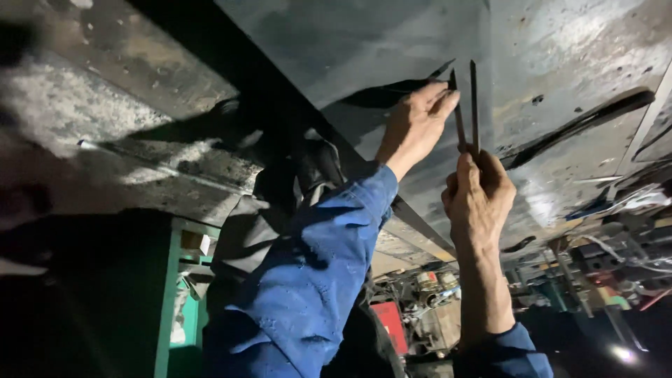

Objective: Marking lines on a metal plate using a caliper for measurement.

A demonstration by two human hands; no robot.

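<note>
A dark, stained metal underside [364, 49] fills the view above and around the grip, scuffed and blotched with pale patches, brightest to its right where light glances off the bare sheet [560, 42]. To the left, grimy panels [84, 105] fall into deep shadow. Below and left of the grip stands a green metal frame [168, 294]. Lower right lies a cluttered, dim workshop area [595, 273] with a red box [388, 322], hoses and parts, and a small bright lamp [621, 353] near the corner.
</note>
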